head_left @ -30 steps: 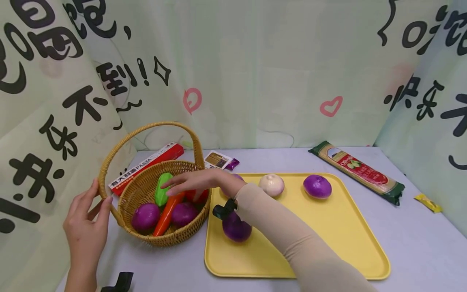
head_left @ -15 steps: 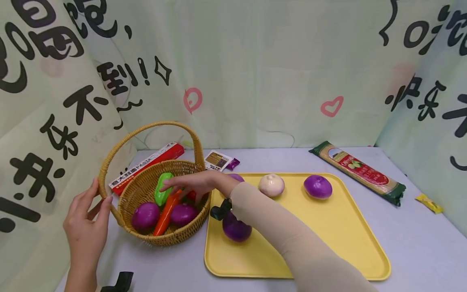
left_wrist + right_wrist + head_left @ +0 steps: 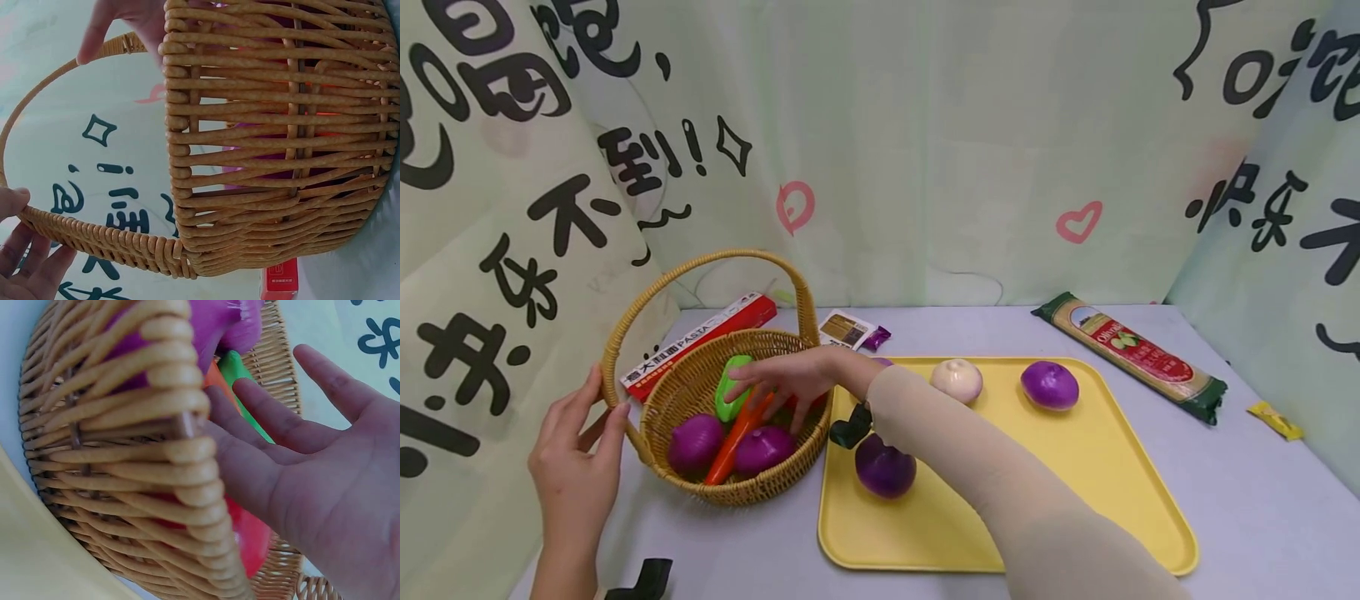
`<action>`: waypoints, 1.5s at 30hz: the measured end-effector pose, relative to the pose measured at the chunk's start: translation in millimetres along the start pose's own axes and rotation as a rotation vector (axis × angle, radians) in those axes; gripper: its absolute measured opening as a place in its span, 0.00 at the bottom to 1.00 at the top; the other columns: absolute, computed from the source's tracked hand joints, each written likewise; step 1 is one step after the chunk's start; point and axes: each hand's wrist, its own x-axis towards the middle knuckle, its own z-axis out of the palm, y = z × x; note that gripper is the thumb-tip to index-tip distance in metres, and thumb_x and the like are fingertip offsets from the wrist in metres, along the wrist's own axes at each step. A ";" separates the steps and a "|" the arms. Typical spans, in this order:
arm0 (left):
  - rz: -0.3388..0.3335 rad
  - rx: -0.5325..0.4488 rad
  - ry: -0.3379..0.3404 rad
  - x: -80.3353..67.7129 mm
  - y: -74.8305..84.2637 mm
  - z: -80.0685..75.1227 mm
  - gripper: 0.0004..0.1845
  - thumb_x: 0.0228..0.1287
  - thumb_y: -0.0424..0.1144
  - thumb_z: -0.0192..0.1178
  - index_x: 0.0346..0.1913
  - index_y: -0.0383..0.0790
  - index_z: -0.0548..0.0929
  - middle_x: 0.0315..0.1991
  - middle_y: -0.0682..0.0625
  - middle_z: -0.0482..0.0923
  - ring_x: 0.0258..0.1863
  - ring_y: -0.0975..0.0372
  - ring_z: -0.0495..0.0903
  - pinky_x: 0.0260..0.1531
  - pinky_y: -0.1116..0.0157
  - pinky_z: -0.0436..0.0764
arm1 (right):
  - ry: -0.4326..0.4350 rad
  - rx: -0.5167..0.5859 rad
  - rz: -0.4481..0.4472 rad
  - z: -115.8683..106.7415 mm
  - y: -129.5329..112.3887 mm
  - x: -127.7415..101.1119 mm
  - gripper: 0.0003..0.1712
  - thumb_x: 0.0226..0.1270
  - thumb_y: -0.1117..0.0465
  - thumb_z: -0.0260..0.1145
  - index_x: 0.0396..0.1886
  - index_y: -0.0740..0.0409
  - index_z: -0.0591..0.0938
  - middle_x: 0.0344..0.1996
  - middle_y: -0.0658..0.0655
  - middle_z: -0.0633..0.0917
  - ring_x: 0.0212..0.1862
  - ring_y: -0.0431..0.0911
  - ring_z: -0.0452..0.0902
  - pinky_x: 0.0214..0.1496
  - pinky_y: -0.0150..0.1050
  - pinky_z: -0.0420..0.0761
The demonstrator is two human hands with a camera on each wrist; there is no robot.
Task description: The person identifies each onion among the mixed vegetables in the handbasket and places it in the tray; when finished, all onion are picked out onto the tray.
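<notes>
A wicker basket (image 3: 662,408) stands at left, holding two purple onions (image 3: 695,444), an orange-red carrot (image 3: 733,446) and a green vegetable (image 3: 730,390) of unclear kind. Something red and glossy (image 3: 253,540) shows inside in the right wrist view, mostly hidden from the head camera. My left hand (image 3: 578,462) grips the basket's arched handle (image 3: 737,253) near its left foot. My right hand (image 3: 786,379) reaches over the right rim, fingers spread and pointing down among the vegetables, by the carrot and the right onion. Whether the fingertips touch them is unclear.
A yellow tray (image 3: 1075,500) lies right of the basket, bearing several onions, including a purple onion (image 3: 885,467) and a white one (image 3: 957,381). Behind are a red pasta box (image 3: 700,342) and small packets (image 3: 847,329). A long pasta pack (image 3: 1131,354) lies at right.
My right hand has sunk slightly and spread its fingers deeper into the basket. The carrot and right onion have shifted a little left. My left hand stays on the handle.
</notes>
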 end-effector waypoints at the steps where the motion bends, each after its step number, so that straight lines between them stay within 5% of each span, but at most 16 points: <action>1: 0.001 0.000 0.001 0.0 0.2 0.0 0.31 0.59 0.32 0.63 0.63 0.64 0.71 0.46 0.62 0.74 0.48 0.88 0.66 0.40 0.93 0.67 | -0.010 -0.004 -0.005 0.4 0.7 0.0 0.31 0.73 0.38 0.37 0.67 0.44 0.69 0.66 0.58 0.70 0.68 0.57 0.63 0.53 0.57 0.81; 10: -0.008 0.015 0.008 -0.3 1.6 -0.3 0.31 0.59 0.31 0.63 0.63 0.61 0.71 0.47 0.53 0.76 0.47 0.88 0.66 0.39 0.93 0.66 | -0.043 -0.035 0.019 8.4 2.0 5.9 0.25 0.72 0.45 0.48 0.62 0.47 0.75 0.62 0.56 0.74 0.62 0.51 0.69 0.52 0.49 0.83; 21: -0.004 0.007 0.018 -0.7 2.9 -0.6 0.31 0.58 0.30 0.63 0.63 0.61 0.72 0.46 0.63 0.74 0.46 0.89 0.65 0.39 0.93 0.66 | -0.010 -0.090 0.101 20.0 -3.1 12.6 0.24 0.67 0.57 0.60 0.63 0.54 0.74 0.58 0.49 0.75 0.64 0.47 0.66 0.56 0.55 0.80; 28: 0.001 0.013 0.011 -0.8 2.3 -0.6 0.31 0.59 0.31 0.63 0.63 0.60 0.71 0.48 0.48 0.76 0.46 0.89 0.65 0.39 0.93 0.66 | -0.025 -0.232 0.086 28.5 -5.9 15.1 0.28 0.64 0.58 0.63 0.64 0.53 0.72 0.61 0.48 0.73 0.60 0.42 0.70 0.55 0.49 0.82; 39: -0.013 0.033 -0.003 -0.4 4.5 -1.8 0.31 0.62 0.33 0.61 0.63 0.66 0.69 0.49 0.44 0.77 0.47 0.87 0.67 0.40 0.93 0.66 | 0.061 -0.292 0.205 37.5 -3.6 21.8 0.21 0.61 0.55 0.67 0.53 0.52 0.74 0.46 0.48 0.76 0.50 0.42 0.73 0.47 0.44 0.86; 45: 0.001 0.027 0.003 -0.3 2.9 -1.0 0.31 0.61 0.33 0.61 0.64 0.65 0.69 0.49 0.46 0.77 0.47 0.88 0.66 0.40 0.93 0.66 | 0.054 -0.325 0.211 41.3 -4.9 23.0 0.24 0.58 0.59 0.69 0.54 0.48 0.73 0.49 0.47 0.72 0.50 0.42 0.72 0.46 0.43 0.86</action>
